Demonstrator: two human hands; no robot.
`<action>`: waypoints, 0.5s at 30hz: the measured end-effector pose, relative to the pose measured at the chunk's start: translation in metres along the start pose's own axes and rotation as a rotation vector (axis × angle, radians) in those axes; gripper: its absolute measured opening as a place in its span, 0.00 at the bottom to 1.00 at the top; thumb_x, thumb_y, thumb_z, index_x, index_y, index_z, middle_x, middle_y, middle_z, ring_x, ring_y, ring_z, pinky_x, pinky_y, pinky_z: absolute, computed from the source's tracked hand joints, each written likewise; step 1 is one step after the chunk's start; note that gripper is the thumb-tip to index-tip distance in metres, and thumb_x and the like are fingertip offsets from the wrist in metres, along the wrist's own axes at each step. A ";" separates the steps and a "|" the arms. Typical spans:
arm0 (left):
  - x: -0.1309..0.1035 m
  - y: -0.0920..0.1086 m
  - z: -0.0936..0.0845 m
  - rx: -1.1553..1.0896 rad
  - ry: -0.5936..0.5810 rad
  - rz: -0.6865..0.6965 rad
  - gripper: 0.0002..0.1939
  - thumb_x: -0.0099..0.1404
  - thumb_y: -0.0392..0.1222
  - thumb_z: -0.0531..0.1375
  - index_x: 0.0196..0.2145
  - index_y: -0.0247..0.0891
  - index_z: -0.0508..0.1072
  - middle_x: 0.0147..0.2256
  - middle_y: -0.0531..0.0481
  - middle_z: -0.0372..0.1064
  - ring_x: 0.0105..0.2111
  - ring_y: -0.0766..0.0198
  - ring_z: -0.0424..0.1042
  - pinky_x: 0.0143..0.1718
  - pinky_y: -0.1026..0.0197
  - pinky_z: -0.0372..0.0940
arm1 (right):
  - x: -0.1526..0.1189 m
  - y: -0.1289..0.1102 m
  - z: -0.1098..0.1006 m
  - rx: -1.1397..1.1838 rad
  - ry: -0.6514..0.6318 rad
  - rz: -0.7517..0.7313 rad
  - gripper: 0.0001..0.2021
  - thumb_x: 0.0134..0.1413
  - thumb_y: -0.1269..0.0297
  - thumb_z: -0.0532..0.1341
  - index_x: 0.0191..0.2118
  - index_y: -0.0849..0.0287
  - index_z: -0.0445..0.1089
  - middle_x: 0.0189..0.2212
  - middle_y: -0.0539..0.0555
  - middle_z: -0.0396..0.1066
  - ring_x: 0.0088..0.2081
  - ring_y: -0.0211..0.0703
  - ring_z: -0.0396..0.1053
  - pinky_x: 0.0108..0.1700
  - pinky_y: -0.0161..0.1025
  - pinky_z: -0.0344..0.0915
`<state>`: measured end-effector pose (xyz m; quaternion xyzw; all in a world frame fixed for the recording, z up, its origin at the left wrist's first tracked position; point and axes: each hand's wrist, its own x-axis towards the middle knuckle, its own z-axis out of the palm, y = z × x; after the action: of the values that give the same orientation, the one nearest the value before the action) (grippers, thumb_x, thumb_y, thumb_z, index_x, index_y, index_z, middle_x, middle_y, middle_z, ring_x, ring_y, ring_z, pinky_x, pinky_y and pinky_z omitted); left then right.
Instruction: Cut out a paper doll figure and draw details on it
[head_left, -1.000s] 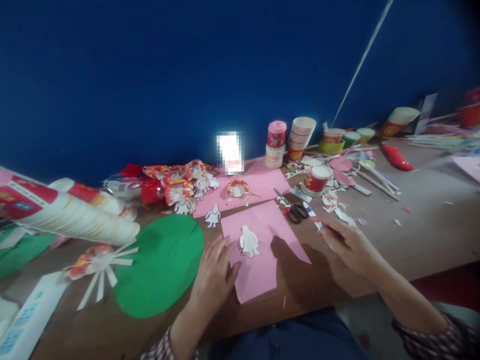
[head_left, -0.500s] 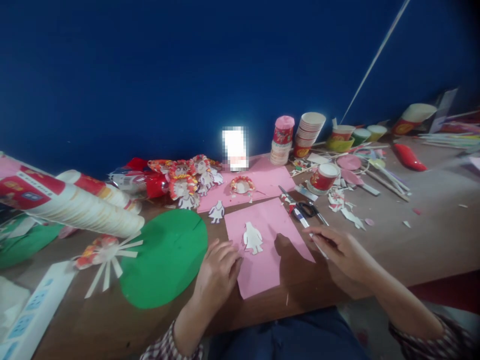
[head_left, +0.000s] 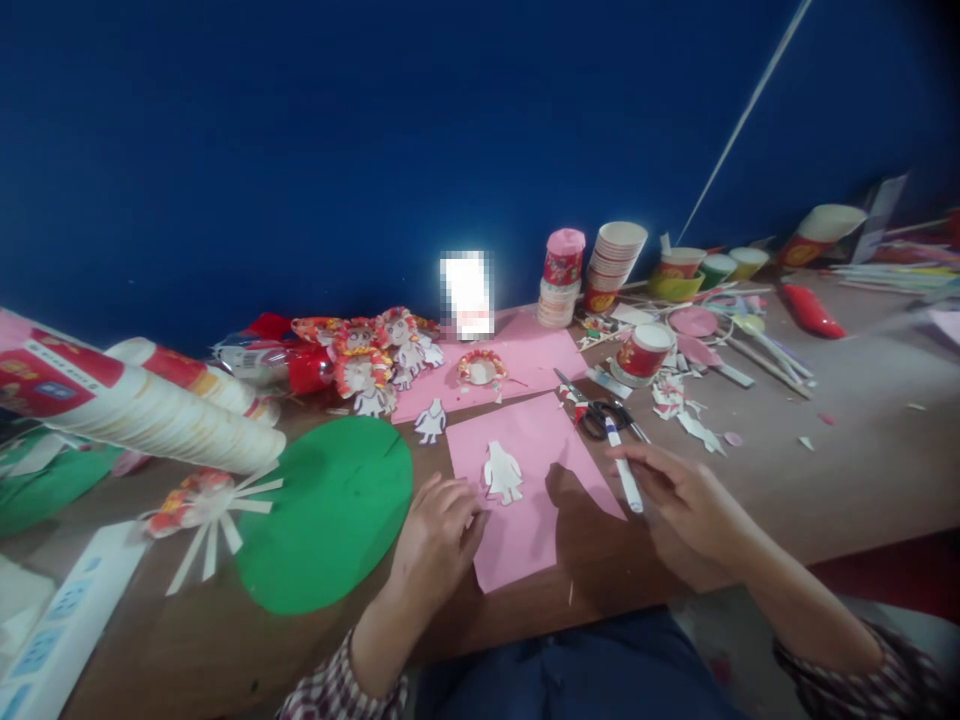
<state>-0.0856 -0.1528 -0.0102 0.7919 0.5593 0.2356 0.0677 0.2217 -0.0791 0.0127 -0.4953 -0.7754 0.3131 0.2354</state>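
Nearest, the left hand (head_left: 439,540) rests over the bench (head_left: 862,430) at the left edge of a pink sheet (head_left: 517,555), its grip loosely spread, fingers bent, holding nothing. The right hand (head_left: 690,510) lies off the sheet's other side, its grip pinching a white pen (head_left: 628,480) at the fingertips; the thumb is mostly hidden. The white cutout (head_left: 502,472) lies flat on the pink sheet, between the hands, touched by neither.

The step in hand seems to be handling the pen beside the cutout, which shows no clear marks. A stroke there would, I judge, call for a settled writing hold and left fingertips steadying the paper.

Left of the left hand lies a green disc (head_left: 322,520). Past the pen are black-handled scissors (head_left: 596,418); whether the two touch, I cannot tell. Farther off, a small cutout (head_left: 430,422) has dark outlines. Behind stand stacked cups (head_left: 616,262), before a blue wall (head_left: 300,150).
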 end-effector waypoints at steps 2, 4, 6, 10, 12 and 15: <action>0.001 0.001 0.001 -0.006 0.003 0.002 0.05 0.64 0.37 0.56 0.33 0.39 0.71 0.39 0.47 0.73 0.44 0.58 0.70 0.53 0.46 0.59 | -0.001 0.000 0.001 0.024 0.003 0.004 0.14 0.56 0.68 0.53 0.48 0.55 0.68 0.34 0.52 0.76 0.32 0.41 0.73 0.31 0.33 0.68; 0.001 0.002 0.002 -0.015 0.008 0.000 0.04 0.64 0.36 0.56 0.34 0.40 0.71 0.39 0.48 0.73 0.43 0.58 0.70 0.53 0.46 0.59 | -0.001 0.000 0.002 0.034 0.021 0.014 0.14 0.55 0.68 0.54 0.46 0.55 0.68 0.33 0.51 0.75 0.31 0.41 0.73 0.30 0.33 0.67; 0.001 0.002 0.002 -0.021 0.016 -0.006 0.04 0.63 0.36 0.57 0.36 0.40 0.71 0.38 0.49 0.73 0.43 0.59 0.70 0.53 0.46 0.59 | -0.001 0.000 0.002 0.022 0.061 0.028 0.11 0.55 0.66 0.56 0.44 0.55 0.69 0.32 0.52 0.75 0.31 0.42 0.73 0.30 0.34 0.67; 0.000 0.001 0.001 -0.019 0.003 -0.029 0.06 0.62 0.32 0.55 0.34 0.40 0.70 0.36 0.49 0.72 0.41 0.60 0.70 0.53 0.47 0.60 | 0.001 -0.005 -0.002 0.053 0.151 0.065 0.08 0.56 0.60 0.57 0.40 0.56 0.67 0.29 0.52 0.73 0.30 0.42 0.72 0.29 0.34 0.67; 0.001 0.001 0.000 -0.017 -0.007 -0.047 0.08 0.60 0.30 0.54 0.34 0.39 0.69 0.36 0.49 0.71 0.40 0.60 0.70 0.53 0.47 0.60 | 0.003 -0.010 -0.004 0.129 0.171 0.090 0.08 0.58 0.58 0.55 0.37 0.56 0.66 0.24 0.51 0.71 0.26 0.40 0.70 0.27 0.33 0.66; 0.006 0.005 0.001 -0.015 -0.011 -0.051 0.10 0.59 0.28 0.53 0.36 0.39 0.68 0.36 0.49 0.70 0.38 0.61 0.69 0.53 0.48 0.60 | 0.008 -0.015 -0.003 0.258 0.205 0.108 0.11 0.59 0.54 0.54 0.34 0.57 0.64 0.18 0.48 0.64 0.19 0.37 0.65 0.22 0.33 0.62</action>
<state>-0.0796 -0.1491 -0.0080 0.7782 0.5770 0.2338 0.0828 0.2115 -0.0761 0.0263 -0.5311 -0.6732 0.3700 0.3575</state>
